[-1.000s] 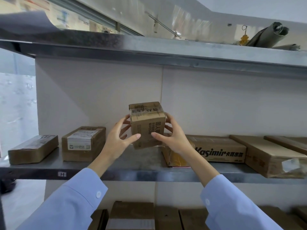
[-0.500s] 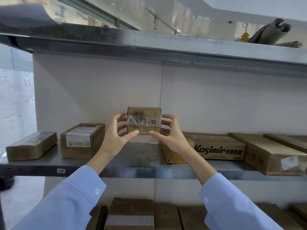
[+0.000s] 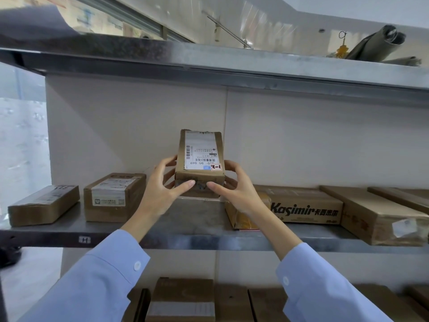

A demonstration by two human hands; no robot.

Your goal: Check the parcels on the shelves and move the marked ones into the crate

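Note:
A small brown cardboard parcel [image 3: 200,156] is held just above the middle metal shelf [image 3: 190,238], its labelled face turned toward me. The white shipping label shows barcodes, and a small red-edged sticker with handwriting sits at its lower right corner. My left hand [image 3: 162,191] grips the parcel's left side and bottom edge. My right hand [image 3: 236,189] grips its right side and bottom edge. No crate is visible.
Two taped parcels [image 3: 44,205] [image 3: 113,196] lie on the shelf to the left. To the right lie a box printed "Kasimir" [image 3: 301,208] and flat cartons [image 3: 380,217]. More boxes [image 3: 183,300] fill the lower shelf. The upper shelf [image 3: 232,63] carries rolled material [image 3: 376,43].
Both hands have rotated the parcel, tipping it so the face with the shipping label and sticker now points at me. It stays at about the same spot above the shelf.

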